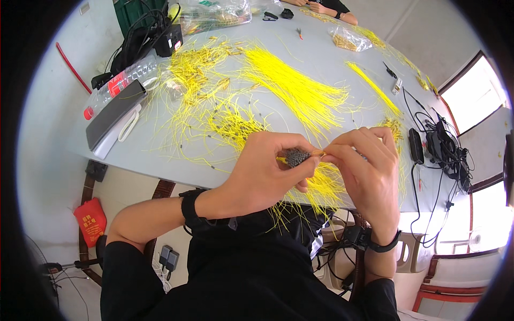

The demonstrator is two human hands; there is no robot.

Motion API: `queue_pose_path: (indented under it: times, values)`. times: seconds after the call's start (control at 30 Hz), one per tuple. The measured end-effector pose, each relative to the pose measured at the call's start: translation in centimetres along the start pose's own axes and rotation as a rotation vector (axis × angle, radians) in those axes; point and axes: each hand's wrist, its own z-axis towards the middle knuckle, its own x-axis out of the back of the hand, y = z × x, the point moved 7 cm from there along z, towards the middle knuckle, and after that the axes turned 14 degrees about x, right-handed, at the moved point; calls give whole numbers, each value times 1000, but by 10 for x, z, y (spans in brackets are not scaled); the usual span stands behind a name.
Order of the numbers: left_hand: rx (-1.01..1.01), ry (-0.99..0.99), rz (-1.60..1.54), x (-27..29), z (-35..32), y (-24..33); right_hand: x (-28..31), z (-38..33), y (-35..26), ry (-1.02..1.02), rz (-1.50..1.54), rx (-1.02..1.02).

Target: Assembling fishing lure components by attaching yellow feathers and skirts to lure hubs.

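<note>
At the table's (160,160) near edge, a bundle (296,157) is gripped by the left hand (262,174); one yellow wire (317,153) is pinched by the right hand (364,171) and is best kept straight.

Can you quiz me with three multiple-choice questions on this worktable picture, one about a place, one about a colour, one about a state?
1. Where does the clear plastic bottle lie?
A. near the table's far left edge
B. on the floor
C. in the person's lap

2. What colour are the loose wires on the table?
A. blue
B. yellow
C. white

3. What is the left hand doing?
A. resting flat on the table
B. hanging empty
C. gripping a grey-tipped bundle

Answers: A, it lies beside the dark flat case; B, all strands are bright yellow; C, its fingers close around the bundle while the right hand pinches a strand.
</note>
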Motion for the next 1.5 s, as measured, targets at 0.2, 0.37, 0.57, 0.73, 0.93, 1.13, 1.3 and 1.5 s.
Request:
queue_pose_path:
  times: [0.2,0.37,0.57,0.73,0.93,1.13,1.3,1.5]
  values:
    - [48,-34,33,0,-2,3,3,1,1,7,21,-7]
    - [7,-24,-41,1,2,-2,1,1,6,14,120,-51]
    - [-18,-52,-111,2,1,-1,-8,-6,16,35,347,-143]
    - [-50,-35,-102,4,1,0,-13,-11,25,71,484,-191]
    - [-66,-36,-102,2,2,3,-19,-13,30,102,524,-208]
    - [-89,-1,-38,3,3,2,-24,-10,26,90,432,-206]
    - [-85,23,-6,4,4,2,-26,-11,27,112,394,-220]
    - [-80,38,-19,6,3,3,-25,-13,30,153,361,-275]
